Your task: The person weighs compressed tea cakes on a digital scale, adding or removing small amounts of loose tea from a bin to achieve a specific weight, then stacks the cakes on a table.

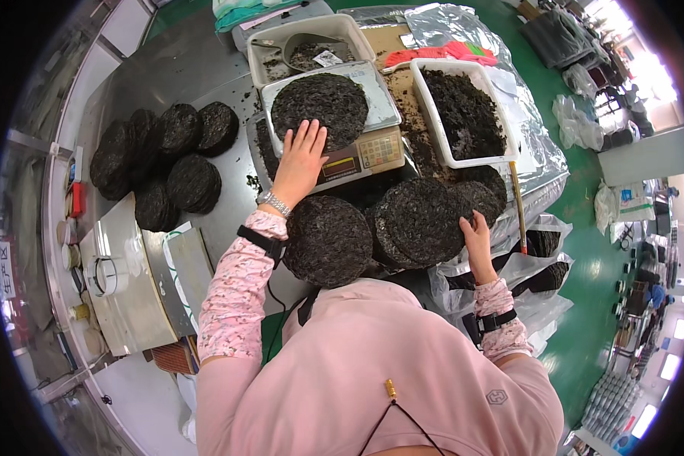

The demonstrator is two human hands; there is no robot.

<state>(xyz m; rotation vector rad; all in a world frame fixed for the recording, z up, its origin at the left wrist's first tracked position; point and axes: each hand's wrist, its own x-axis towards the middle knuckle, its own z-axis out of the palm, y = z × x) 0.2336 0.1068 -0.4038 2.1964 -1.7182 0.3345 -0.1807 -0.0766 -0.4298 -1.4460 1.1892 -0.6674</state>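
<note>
My left hand lies with its fingers over the near edge of a round, dark cake of what looks like dried seaweed. That cake rests on the metal pan of a digital weighing scale. Over on the right, my right hand is at the rim of a stack of similar cakes, fingers apart; whether they touch it I cannot tell. Close to my body, another dark cake lies beside that stack. More cakes show partly behind it.
Several cake stacks stand at left on the metal table. Behind the scale is a white tub with a scoop. A white bin of loose dark flakes, red gloves, a thin stick and plastic bags are at right.
</note>
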